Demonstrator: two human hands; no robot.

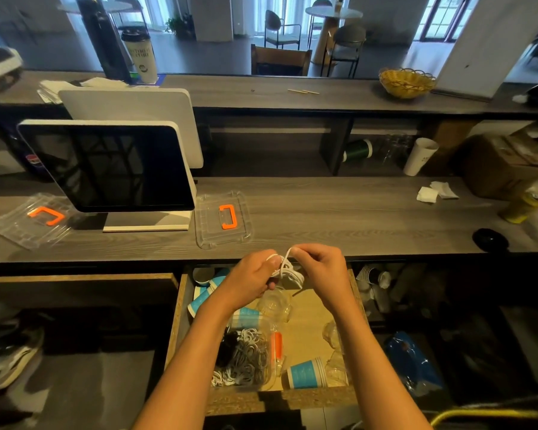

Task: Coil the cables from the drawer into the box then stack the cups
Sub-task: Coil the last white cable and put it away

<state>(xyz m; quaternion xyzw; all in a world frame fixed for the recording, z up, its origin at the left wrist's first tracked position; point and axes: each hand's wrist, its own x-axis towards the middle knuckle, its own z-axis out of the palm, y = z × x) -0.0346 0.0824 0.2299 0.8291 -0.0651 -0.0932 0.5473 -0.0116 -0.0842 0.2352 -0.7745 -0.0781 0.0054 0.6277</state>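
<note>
Your left hand [255,279] and your right hand [319,270] meet above the open wooden drawer [316,308], just below the front edge of the grey wood-grain worktop [339,212]. Both grip the same thin white cable [288,270]: left fingers are curled around the bundled loops, right fingers pinch a strand that arcs up over the bundle. The cable hangs in the air between the two hands, touching nothing else. Below your forearms, inside the drawer, sits a clear plastic box [249,352] with an orange latch; it holds coiled cables in black, grey and white. Blue-and-white paper cups lie loose in the drawer: one on its side near the front right [306,372], several more tipped at the back left [204,297]. Crumpled clear plastic cups [275,304] lie between them. On the worktop, a clear plastic lid with an orange handle [222,218] lies flat beside the base of a black-screened white monitor [112,167]; a second such lid [33,218] lies at the far left.
</note>
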